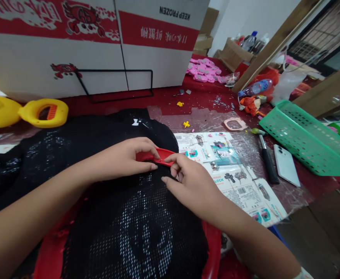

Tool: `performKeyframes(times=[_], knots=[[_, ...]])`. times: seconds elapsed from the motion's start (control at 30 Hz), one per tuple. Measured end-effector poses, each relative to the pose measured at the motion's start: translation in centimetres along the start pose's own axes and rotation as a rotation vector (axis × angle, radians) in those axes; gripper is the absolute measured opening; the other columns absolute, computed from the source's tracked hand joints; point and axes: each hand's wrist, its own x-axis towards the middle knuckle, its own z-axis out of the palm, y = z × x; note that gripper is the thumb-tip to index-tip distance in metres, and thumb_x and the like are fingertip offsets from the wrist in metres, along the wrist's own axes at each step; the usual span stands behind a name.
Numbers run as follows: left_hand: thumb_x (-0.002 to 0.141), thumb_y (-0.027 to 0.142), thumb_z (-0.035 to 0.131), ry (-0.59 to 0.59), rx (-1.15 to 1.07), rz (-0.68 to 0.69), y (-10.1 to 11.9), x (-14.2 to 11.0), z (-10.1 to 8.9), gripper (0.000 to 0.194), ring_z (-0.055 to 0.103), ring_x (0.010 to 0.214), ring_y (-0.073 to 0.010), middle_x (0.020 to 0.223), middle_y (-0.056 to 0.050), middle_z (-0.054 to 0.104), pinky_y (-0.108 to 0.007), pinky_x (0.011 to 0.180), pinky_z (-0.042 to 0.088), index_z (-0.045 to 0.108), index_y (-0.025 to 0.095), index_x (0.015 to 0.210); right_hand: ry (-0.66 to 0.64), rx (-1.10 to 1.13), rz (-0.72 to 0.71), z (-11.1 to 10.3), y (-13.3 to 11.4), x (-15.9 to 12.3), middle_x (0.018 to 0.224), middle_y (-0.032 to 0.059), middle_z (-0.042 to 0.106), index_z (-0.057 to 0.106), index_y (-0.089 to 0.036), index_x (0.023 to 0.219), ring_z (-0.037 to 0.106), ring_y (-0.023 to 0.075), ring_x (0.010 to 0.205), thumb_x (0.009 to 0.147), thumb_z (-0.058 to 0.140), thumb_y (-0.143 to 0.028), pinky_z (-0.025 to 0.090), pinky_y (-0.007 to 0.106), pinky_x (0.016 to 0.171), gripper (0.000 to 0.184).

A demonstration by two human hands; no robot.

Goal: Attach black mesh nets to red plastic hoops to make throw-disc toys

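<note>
1. Two hands were busy: the left hand (129,155) and right hand (191,186) had fingers touching the red plastic strip (166,152), but I couldn't tell if they pinched it.
2. The strip sat between them, with black mesh cloth (100,221) around it.
3. Holding both sides gently and keeping the cloth smooth seemed best.
4. Its long part ran left to right; which end was front, I couldn't tell.

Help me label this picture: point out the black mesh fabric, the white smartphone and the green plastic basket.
Black mesh fabric (142,228): head view, on its near, patterned part.
White smartphone (287,166): head view, on the middle of its back.
Green plastic basket (300,145): head view, on its perforated side wall.
</note>
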Motion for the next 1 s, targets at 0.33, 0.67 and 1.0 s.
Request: performKeyframes(times=[0.33, 0.67, 1.0], knots=[[0.081, 0.037, 0.054, 0.103, 0.011, -0.041, 0.2, 0.2, 0.5, 0.019, 0.056, 0.085, -0.0179, 0.091, -0.001, 0.061, -0.032, 0.077, 0.043, 0.062, 0.021, 0.077, 0.186, 0.003, -0.316, 0.5, 1.0, 0.6, 0.075, 0.0015, 0.06, 0.068, -0.015, 0.087, 0.055, 0.0116, 0.07, 0.08, 0.051, -0.008, 0.042, 0.024, 0.068, 0.019], [0.083, 0.039, 0.051, 0.173, 0.157, -0.063, 0.5, 0.4, 0.9, 0.021, 0.054, 0.074, -0.0174, 0.079, -0.001, 0.058, -0.031, 0.066, 0.04, 0.062, 0.02, 0.081, 0.275, -0.293, -0.36, 1.0, 1.7, 0.9, 0.071, 0.0061, 0.056, 0.073, -0.013, 0.097, 0.05, 0.0152, 0.065, 0.087, 0.04, -0.015, 0.041, 0.028, 0.063, 0.035], [0.083, 0.036, 0.049, 0.165, 0.207, -0.066, 0.3, 0.5, 1.2, 0.019, 0.053, 0.077, -0.0184, 0.085, -0.001, 0.056, -0.033, 0.07, 0.042, 0.058, 0.021, 0.078, 0.177, -0.353, -0.267, 0.9, 1.5, 1.3, 0.073, 0.0067, 0.057, 0.072, -0.016, 0.1, 0.05, 0.017, 0.068, 0.087, 0.041, -0.015, 0.039, 0.029, 0.064, 0.034]])
